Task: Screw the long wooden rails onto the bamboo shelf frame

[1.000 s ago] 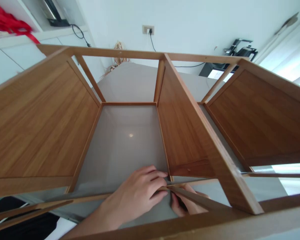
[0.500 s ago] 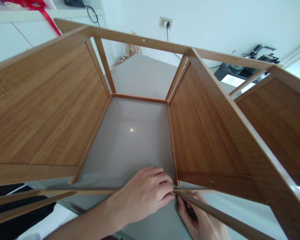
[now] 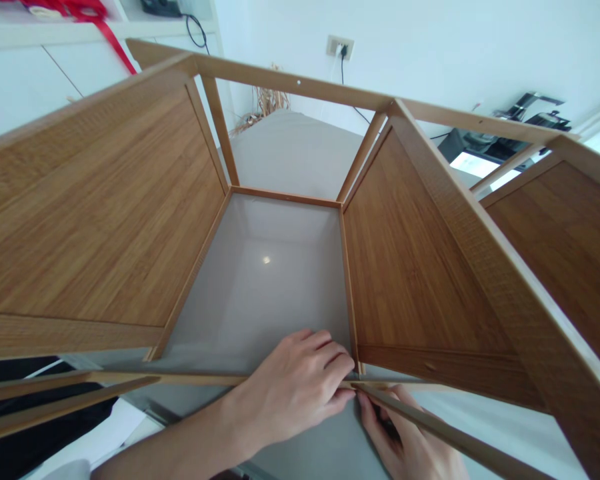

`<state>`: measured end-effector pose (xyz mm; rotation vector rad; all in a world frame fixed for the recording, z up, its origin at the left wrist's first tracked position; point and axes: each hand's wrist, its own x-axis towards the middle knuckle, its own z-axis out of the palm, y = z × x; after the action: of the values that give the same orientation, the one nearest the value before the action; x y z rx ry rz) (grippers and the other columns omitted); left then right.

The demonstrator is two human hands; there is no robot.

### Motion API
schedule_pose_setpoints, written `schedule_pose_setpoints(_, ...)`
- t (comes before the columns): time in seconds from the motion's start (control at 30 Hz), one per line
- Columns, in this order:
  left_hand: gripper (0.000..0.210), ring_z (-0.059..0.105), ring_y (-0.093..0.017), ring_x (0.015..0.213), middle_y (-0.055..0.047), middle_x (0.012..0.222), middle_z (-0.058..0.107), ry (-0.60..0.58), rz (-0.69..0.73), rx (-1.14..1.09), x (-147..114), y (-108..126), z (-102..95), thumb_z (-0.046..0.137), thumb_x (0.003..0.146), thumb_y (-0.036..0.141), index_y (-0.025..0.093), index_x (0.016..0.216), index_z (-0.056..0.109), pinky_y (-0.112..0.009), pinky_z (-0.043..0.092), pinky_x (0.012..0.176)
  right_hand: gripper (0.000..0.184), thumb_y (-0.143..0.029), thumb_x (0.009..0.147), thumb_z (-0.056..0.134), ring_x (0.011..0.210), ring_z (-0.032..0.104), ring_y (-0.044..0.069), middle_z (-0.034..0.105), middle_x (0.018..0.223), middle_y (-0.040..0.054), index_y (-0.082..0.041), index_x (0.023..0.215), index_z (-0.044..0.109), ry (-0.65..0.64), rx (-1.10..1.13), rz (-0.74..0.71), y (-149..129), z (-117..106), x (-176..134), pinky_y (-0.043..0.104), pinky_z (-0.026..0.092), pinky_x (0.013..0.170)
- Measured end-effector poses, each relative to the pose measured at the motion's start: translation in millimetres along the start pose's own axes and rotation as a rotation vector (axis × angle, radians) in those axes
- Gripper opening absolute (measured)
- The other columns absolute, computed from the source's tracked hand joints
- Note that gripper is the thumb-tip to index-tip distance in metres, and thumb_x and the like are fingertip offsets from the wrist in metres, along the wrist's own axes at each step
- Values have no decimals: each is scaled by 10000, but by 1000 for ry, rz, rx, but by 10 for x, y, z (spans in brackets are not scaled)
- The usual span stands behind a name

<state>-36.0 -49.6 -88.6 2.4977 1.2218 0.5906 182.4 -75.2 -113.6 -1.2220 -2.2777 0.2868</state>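
My left hand [image 3: 303, 390] reaches over a thin wooden rail [image 3: 200, 379] of a bamboo frame and pinches it close to a joint. Just right of it, my right hand [image 3: 415, 433] is below a slanted wooden bar [image 3: 440, 427], which partly covers it. Its thumb and fingers are curled at the same joint, with something dark in the palm that I cannot make out. Beyond the hands stands a brown slatted panel [image 3: 420, 267], whose lower front corner ends right by my left fingertips. A similar panel [image 3: 105, 213] stands on the left side.
A back rail [image 3: 300, 83] links the panels at the top, and a third panel [image 3: 565, 247] stands far right. Grey glossy surface [image 3: 260, 293] lies between the panels. Behind are a white wall with a socket [image 3: 340, 47], a white cabinet [image 3: 25, 73] and black equipment [image 3: 525, 117].
The whole view has shifted a little to the right. Both hands stay at the same joint, and my left fingers have moved slightly closer over the panel's corner.
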Motion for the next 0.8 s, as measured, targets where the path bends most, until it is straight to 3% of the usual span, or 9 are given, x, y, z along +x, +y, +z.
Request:
schedule_pose_setpoints(0.37,242,605,-201,875,-20,995,689,30,28,134,27,-44,28,659,874,376,197,1021,589,-343,444,720,137,-284,931,574,425,527,99,578,606,-31,-217,821,620,51,-194,-37,65,1,8,220,390,429)
schedule_pose_setpoints(0.5,166,609,-181,850,-9,989,697,29,82,163,42,-78,14,599,925,371,212,971,614,-325,426,705,183,-329,981,481,534,599,122,646,697,0,-218,969,626,-36,-119,-17,60,-84,55,212,451,489)
schedule_pose_setpoints(0.63,145,622,-165,851,-12,973,705,8,127,172,59,-71,-27,563,956,332,210,959,640,-304,425,715,241,-309,1008,421,673,663,150,706,829,29,-212,1110,616,-14,-88,-57,86,-127,73,244,512,617)
schedule_pose_setpoints(0.8,109,639,-153,851,26,953,708,50,30,67,51,-6,-22,625,889,258,249,991,660,-306,469,817,289,-359,994,512,482,530,95,562,582,-41,-199,764,582,10,-63,-23,120,-81,45,215,413,537)
